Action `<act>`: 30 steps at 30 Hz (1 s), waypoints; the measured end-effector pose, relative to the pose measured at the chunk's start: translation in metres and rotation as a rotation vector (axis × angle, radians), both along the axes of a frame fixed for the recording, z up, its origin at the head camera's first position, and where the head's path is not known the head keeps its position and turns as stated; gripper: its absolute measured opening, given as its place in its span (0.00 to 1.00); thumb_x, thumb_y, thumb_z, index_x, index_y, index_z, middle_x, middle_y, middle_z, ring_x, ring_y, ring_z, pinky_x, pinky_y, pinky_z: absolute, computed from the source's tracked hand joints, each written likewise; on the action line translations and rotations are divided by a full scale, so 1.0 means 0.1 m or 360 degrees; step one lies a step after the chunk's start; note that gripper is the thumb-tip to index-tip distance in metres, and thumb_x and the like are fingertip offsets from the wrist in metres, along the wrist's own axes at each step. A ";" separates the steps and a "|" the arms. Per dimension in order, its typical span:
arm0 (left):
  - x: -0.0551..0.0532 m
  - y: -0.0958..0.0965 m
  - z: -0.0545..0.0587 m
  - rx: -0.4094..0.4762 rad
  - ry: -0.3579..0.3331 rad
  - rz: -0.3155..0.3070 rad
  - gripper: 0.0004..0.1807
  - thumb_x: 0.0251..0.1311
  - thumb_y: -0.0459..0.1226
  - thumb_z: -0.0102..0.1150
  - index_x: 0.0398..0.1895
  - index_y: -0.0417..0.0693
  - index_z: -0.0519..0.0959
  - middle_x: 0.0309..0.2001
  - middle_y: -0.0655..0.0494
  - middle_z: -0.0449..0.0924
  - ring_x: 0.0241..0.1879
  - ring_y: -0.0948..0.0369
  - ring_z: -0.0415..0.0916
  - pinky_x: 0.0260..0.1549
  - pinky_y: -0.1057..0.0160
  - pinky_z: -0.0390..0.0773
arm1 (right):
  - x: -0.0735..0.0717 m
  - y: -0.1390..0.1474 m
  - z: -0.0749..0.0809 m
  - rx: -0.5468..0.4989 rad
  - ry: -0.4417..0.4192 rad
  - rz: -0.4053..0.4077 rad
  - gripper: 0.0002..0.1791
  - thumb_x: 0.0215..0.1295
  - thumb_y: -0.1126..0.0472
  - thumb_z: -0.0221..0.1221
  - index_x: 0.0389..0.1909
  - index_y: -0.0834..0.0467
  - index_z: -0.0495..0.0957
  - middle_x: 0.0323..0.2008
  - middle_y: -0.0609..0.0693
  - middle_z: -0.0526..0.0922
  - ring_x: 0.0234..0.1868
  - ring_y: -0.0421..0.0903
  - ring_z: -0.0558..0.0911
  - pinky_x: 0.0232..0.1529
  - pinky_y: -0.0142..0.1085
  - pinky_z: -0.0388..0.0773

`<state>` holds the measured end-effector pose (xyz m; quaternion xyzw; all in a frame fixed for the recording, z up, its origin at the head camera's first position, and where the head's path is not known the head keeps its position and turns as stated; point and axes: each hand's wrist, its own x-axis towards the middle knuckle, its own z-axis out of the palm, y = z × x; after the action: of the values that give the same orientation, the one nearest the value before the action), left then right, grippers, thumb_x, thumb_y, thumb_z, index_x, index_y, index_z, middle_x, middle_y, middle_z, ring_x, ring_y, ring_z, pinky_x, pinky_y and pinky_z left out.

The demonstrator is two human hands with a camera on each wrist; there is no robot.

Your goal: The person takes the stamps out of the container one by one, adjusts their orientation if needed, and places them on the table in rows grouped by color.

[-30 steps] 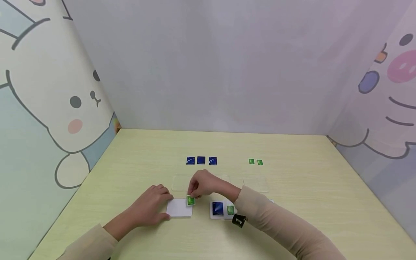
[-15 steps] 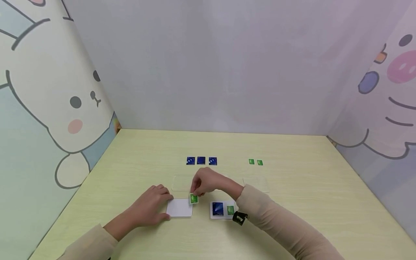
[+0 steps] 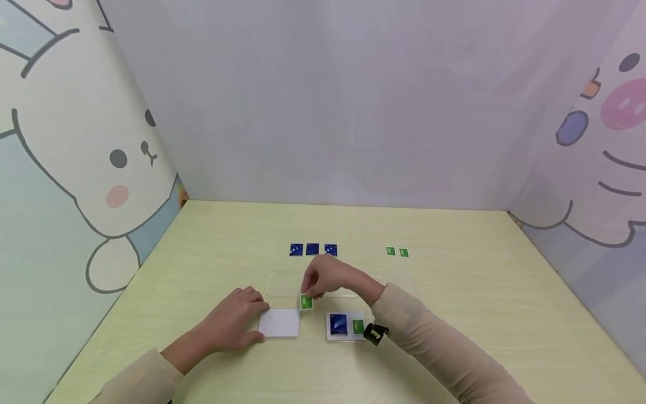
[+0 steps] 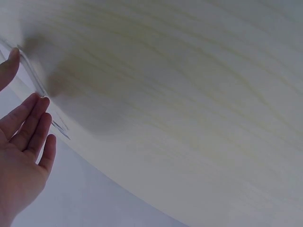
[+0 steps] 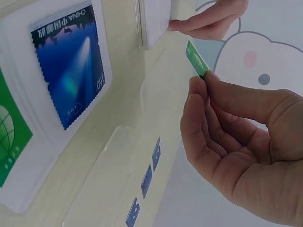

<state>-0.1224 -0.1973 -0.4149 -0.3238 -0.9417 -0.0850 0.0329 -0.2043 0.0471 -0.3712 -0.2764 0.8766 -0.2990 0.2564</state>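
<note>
My right hand (image 3: 327, 276) pinches a small green postage stamp (image 3: 306, 302) between thumb and forefinger, just beyond the far right corner of a white card (image 3: 279, 322). The right wrist view shows this stamp (image 5: 196, 59) tilted, held by one end. At the card's left edge rests my left hand (image 3: 237, 320), thumb at the near corner and fingertips at the far one. Its fingers (image 4: 33, 125) look nearly straight in the left wrist view. To the right lies another white card (image 3: 350, 326), bearing a blue stamp (image 5: 71, 66) and a green globe stamp (image 5: 7, 135).
Beyond the cards lie clear plastic sleeves (image 3: 282, 285), partly hidden by my right hand and arm. Farther back are three blue stamps (image 3: 312, 249) in a row and two green stamps (image 3: 397, 252) to the right. A grey wall backs the table (image 3: 454, 241).
My right hand has moved away and slightly right, carrying the green stamp from over the white card's far right corner to just past it. The left hand has stayed in place.
</note>
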 end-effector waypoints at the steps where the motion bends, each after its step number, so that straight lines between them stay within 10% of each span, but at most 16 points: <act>1: 0.00 0.00 0.00 0.0001 0.0005 -0.0003 0.26 0.44 0.49 0.75 0.44 0.44 0.84 0.42 0.57 0.83 0.44 0.60 0.75 0.46 0.56 0.75 | -0.01 0.01 0.00 0.0002 0.0003 -0.0004 0.02 0.58 0.67 0.67 0.29 0.63 0.86 0.26 0.53 0.88 0.26 0.45 0.85 0.36 0.41 0.85; 30: 0.00 0.00 0.00 0.0014 0.0009 -0.0005 0.25 0.44 0.49 0.75 0.44 0.44 0.84 0.42 0.57 0.83 0.44 0.59 0.75 0.47 0.55 0.75 | -0.11 0.29 0.02 0.0051 -0.0021 -0.0135 0.02 0.59 0.67 0.66 0.33 0.61 0.86 0.28 0.50 0.86 0.26 0.40 0.82 0.38 0.38 0.85</act>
<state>-0.1222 -0.1971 -0.4150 -0.3255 -0.9407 -0.0883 0.0370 -0.2150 0.0756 -0.3695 -0.2328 0.8906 -0.2972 0.2536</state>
